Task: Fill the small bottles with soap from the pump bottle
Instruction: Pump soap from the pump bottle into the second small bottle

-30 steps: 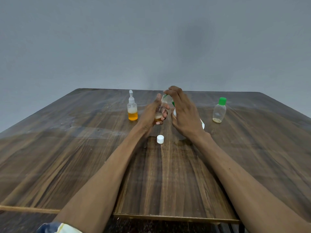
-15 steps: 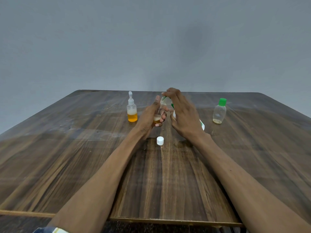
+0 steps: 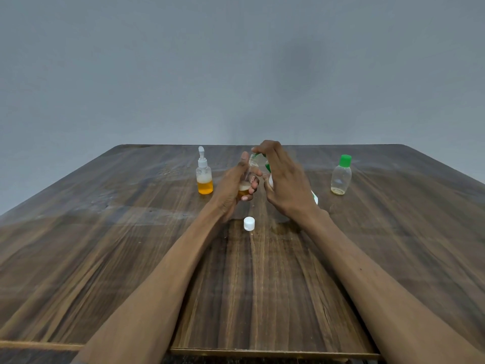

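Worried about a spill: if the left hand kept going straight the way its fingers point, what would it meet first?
Probably the right hand on the pump bottle; the left hand, holding the small bottle, points right. Depth is unclear.

One pump bottle [image 3: 267,166] showed at the centre of the frame, mostly hidden behind the right hand, only its clear nozzle and green collar visible. Small bottles numbered three: one with a white spray top [image 3: 204,174] and orange liquid, left of centre; one clear open bottle [image 3: 245,185] with a little amber liquid, at the centre in the left hand; one with a green cap [image 3: 341,175], nearly empty, right of centre. One loose white cap [image 3: 249,223] lay just below the centre. Two hands were in the frame, the left hand [image 3: 233,185] and the right hand [image 3: 286,182]. One wooden counter [image 3: 105,245] carried everything.
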